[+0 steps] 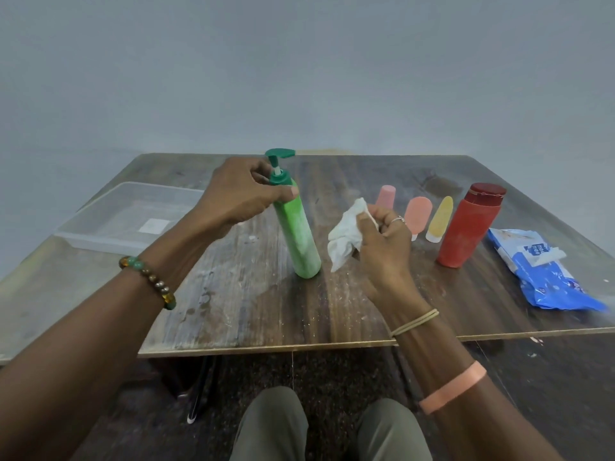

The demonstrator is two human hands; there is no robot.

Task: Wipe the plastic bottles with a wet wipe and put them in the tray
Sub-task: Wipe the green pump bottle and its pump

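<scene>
We see the left grip [239, 194] curled round the neck of the green pump bottle [298, 234], with the thumb pressed just below the collar. The bottle's base rests on the tabletop [249, 311]; its body is tilted and dusted with pale powder. Just beside it, the right grip [382, 234] pinches a crumpled white wet wipe [346, 234]. Beyond that hand 4 more bottles stand in a row: a small pink bottle [386, 196], a larger pink bottle [417, 214], a yellow bottle [440, 219] and a red bottle [467, 227]. A blue wipe pack [545, 271] lies near the right edge. The clear tray [100, 242] sits on the tabletop's left side, well apart from all 5 bottles.
</scene>
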